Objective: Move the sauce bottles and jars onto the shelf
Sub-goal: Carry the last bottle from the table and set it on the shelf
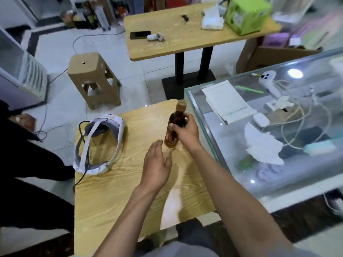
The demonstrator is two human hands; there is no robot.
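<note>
Gripping a dark-brown glass sauce bottle (pixel 174 127) near the pale wooden bench's (pixel 115 191) right edge, the right hand (pixel 185 131) holds it upright; left hand (pixel 156 164) hovers flat, fingers straight, beside a white headset (pixel 98 143).

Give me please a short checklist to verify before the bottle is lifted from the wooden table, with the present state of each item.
1. Grip: the right hand curls round the middle of the sauce bottle. Ok.
2. Cap: a tan cap sits on the neck; how tight it is, cannot tell.
3. Bottle posture: it stands about upright on the wooden table. Ok.
4. Left hand: open, flat, beside the bottle's base, holding nothing. Ok.
5. Obstacles: the glass counter edge is close on the right of the bottle. Not ok; lift with care.
6. Shelf: not in view. Cannot tell.
</note>
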